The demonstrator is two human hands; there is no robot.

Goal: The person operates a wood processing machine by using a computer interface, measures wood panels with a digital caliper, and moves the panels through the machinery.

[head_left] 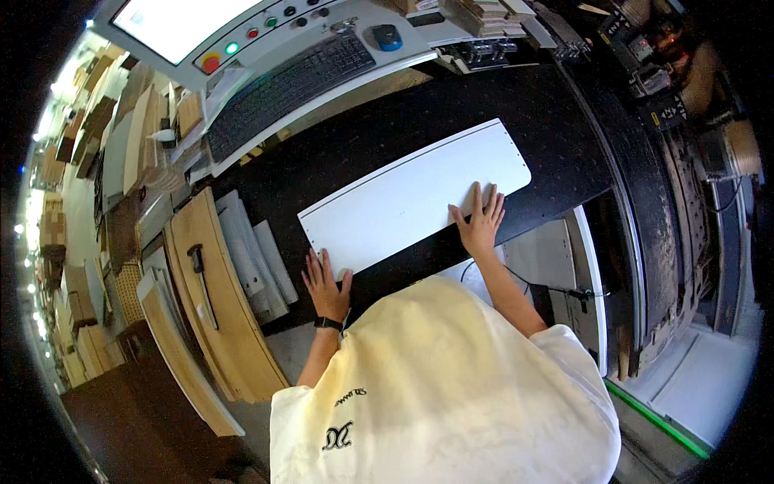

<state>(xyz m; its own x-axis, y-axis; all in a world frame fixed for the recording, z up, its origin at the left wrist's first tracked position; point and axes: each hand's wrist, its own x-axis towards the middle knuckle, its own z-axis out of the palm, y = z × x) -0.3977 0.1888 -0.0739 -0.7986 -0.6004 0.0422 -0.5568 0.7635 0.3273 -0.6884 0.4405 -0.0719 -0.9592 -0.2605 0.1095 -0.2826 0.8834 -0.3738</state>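
Observation:
A long white panel (pixel 411 202) lies flat and slantwise on a black worktop (pixel 548 97). A thin dark groove runs along its far edge, small holes dot its right end, and its near right corner is rounded. My left hand (pixel 326 289), with a dark band at the wrist, rests at the panel's near left corner, fingers spread. Farther right, my right hand (pixel 481 222) lies over the near edge, its fingers stretched out on the white surface. Neither hand is wrapped round anything.
Beyond the worktop are a keyboard (pixel 290 85), a blue mouse (pixel 388 37) and a button panel under a bright screen. At left, a hammer (pixel 201 282) lies on wooden boards beside stacked grey-white panels (pixel 251 250). Dark machinery with a metal rail (pixel 621 194) stands at right.

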